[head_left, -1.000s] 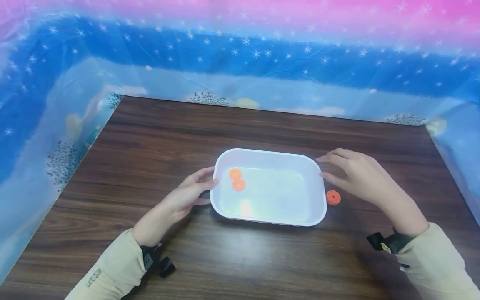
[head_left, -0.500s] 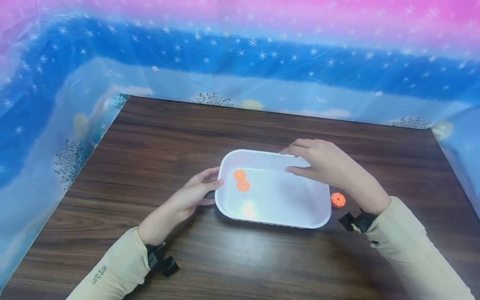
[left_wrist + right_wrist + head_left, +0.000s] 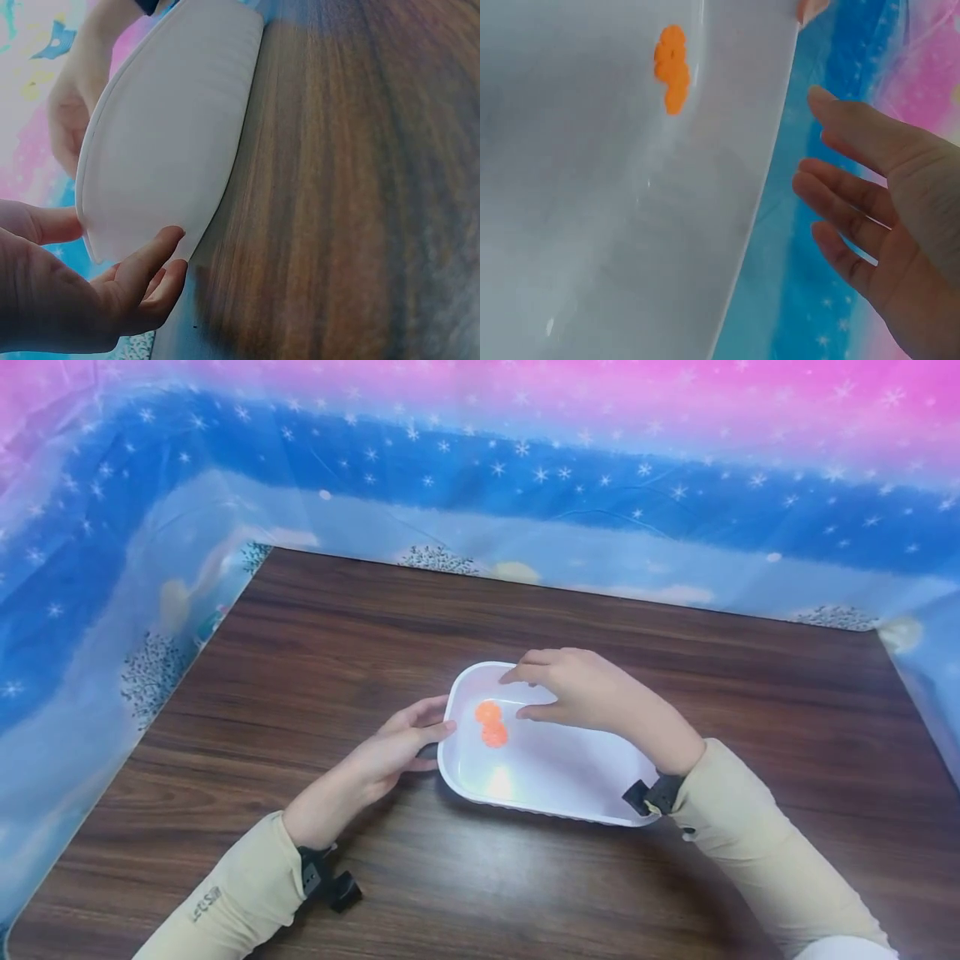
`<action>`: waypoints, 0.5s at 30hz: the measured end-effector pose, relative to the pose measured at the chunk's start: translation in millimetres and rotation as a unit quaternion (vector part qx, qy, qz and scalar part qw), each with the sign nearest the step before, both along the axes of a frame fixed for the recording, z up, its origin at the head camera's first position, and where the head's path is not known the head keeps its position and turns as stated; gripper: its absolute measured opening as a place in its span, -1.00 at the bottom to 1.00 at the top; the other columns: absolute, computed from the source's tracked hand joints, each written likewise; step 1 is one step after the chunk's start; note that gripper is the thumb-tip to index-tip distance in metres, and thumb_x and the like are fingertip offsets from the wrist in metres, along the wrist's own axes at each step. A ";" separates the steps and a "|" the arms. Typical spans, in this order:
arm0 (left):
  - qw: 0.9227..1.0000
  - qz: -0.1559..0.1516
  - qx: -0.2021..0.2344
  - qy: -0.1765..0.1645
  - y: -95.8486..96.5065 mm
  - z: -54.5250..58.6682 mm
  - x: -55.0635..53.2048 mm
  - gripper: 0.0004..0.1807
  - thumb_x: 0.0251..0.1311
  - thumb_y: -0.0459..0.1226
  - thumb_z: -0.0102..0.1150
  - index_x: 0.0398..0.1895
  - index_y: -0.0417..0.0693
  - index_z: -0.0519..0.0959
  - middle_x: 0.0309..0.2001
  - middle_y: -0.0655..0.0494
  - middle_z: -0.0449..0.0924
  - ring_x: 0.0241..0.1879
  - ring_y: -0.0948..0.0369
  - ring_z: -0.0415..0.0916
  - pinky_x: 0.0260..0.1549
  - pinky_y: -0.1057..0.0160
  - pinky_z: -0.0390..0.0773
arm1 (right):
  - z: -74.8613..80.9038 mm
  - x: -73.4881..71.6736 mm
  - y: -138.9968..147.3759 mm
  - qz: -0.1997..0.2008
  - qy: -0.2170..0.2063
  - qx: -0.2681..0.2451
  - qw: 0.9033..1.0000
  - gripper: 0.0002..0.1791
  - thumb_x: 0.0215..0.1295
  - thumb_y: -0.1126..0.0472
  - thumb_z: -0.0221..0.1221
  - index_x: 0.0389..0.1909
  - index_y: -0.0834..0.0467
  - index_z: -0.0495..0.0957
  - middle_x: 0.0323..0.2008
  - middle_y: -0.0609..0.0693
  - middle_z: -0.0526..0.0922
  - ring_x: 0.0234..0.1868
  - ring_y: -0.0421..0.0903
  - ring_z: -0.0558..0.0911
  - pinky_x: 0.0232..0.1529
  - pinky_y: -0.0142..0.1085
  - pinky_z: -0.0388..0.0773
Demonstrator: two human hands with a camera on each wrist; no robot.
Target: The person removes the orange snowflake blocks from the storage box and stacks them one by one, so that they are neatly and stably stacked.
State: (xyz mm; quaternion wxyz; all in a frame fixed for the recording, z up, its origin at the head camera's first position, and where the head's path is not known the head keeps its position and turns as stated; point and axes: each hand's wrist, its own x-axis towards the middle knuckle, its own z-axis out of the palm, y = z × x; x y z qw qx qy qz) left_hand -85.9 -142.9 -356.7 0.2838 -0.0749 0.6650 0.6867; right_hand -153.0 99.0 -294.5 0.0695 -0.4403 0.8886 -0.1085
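Note:
A white plastic tub [image 3: 547,781] with rounded corners sits on the table. My left hand [image 3: 397,747] holds its left end, thumb over the rim and fingers against the outer wall, as the left wrist view shows on the tub's side [image 3: 157,120]. Inside, toward the left, lie two scalloped orange discs, the farther disc [image 3: 488,712] touching the nearer disc [image 3: 495,735]. Above the tub's far side hovers my right hand [image 3: 585,692], fingers slightly bent and holding nothing. In the right wrist view this right hand [image 3: 900,225] is apart from the rim.
Dark wood-grain tabletop [image 3: 337,627] surrounds the tub. A pink and blue cloth [image 3: 525,485] with snowflakes hangs behind the table's far edge. The right forearm covers the tub's right end.
My right hand has moved left from the tub's right end to above its far side. A third orange disc, seen earlier beside the right end, is now hidden. The left hand keeps its hold.

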 end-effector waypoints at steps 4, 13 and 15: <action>1.000 0.000 0.002 0.008 -0.4 -0.4 -0.2 -0.43 0.33 -0.25 -0.02 0.39 -0.01 0.13 0.33 -0.07 0.19 0.26 -0.02 0.25 0.14 -0.06 0.37 | -7.7 -3.7 -12.6 0.024 -0.009 0.012 1.000 -0.53 0.09 0.06 0.33 0.06 0.07 0.56 -0.07 -0.03 0.61 -0.09 -0.09 0.60 -0.03 -0.20 0.53; 1.000 0.003 0.011 0.010 -0.1 -1.2 0.6 -0.43 0.32 -0.28 -0.02 0.38 -0.03 0.13 0.33 -0.06 0.20 0.24 0.00 0.28 0.11 -0.06 0.39 | -35.3 -9.4 -25.0 0.068 -0.045 0.027 0.996 -0.59 0.08 0.17 0.33 0.01 0.07 0.58 -0.05 -0.06 0.60 -0.04 -0.10 0.59 0.04 -0.22 0.49; 1.000 0.003 0.012 0.012 -0.4 -0.4 1.0 -0.43 0.32 -0.28 -0.02 0.38 -0.03 0.13 0.33 -0.06 0.20 0.24 0.00 0.28 0.11 -0.06 0.39 | -40.6 -10.3 -26.9 0.081 -0.046 0.024 0.995 -0.60 0.06 0.19 0.34 -0.02 0.08 0.59 -0.09 -0.04 0.60 -0.08 -0.10 0.57 0.02 -0.25 0.48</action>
